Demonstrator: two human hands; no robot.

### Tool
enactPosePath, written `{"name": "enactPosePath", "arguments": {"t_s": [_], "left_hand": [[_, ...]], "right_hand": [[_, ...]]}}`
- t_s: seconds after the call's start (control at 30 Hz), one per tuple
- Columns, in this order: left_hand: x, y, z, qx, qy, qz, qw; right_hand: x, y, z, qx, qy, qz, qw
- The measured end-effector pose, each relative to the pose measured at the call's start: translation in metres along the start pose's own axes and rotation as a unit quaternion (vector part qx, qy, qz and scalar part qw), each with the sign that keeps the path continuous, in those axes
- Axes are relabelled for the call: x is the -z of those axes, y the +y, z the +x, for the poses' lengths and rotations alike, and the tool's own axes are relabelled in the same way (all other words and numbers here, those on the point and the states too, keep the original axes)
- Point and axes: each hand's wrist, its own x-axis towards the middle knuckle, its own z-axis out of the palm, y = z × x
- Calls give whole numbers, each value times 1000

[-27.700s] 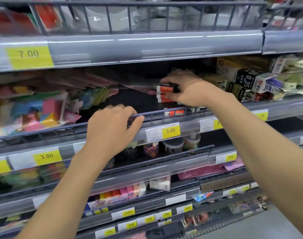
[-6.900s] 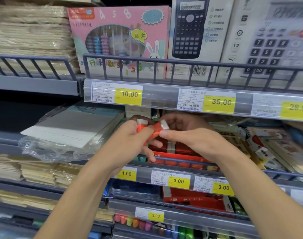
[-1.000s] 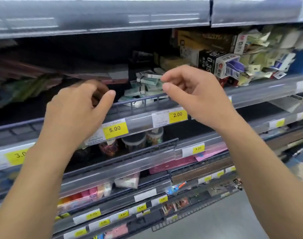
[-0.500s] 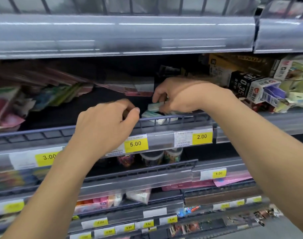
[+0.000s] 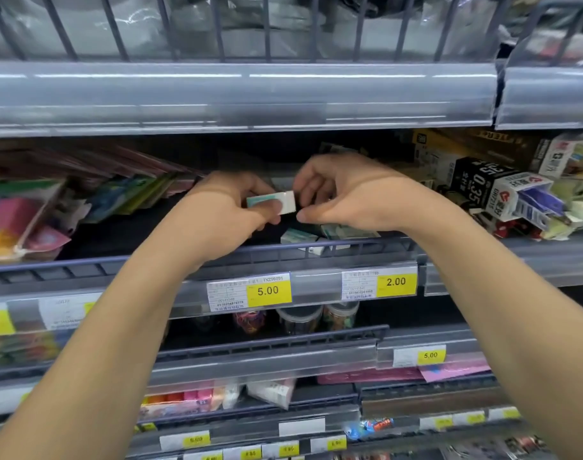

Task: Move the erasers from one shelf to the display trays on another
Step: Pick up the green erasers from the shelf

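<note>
White eraser (image 5: 281, 203) pinched in left hand (image 5: 228, 215) grip; right hand (image 5: 344, 190) curled, apparently empty.

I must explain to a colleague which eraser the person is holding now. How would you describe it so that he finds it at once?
Find the shelf with the yellow 5.00 price tag and 2.00 price tag on its front rail. Above that rail, the left hand pinches the held eraser, a small white block in a pale green sleeve. Unlike the loose erasers lying on the shelf, it is raised in the air.
</note>
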Motion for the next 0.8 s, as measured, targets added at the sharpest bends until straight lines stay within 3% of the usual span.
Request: {"name": "enactPosePath", "arguments": {"t_s": [0.1,0.23,0.37,0.6,0.8], "left_hand": [[0,0,1,39,5,-58,998],[-3,3,3,45,-1,-54,998],[-1,6,3,61,-5,-50,997],[7,13,-3,9,-121,28,992],[0,17,1,1,-142,-101,985]], "right_hand": [[-2,1,5,-51,-120,-136,982],[-4,-6,12,-65,-149,-143,976],[-7,-8,9,-30,-117,-86,989],[3,-13,-6,85,9,11,996],[1,-6,-14,94,49,141,984]]}}
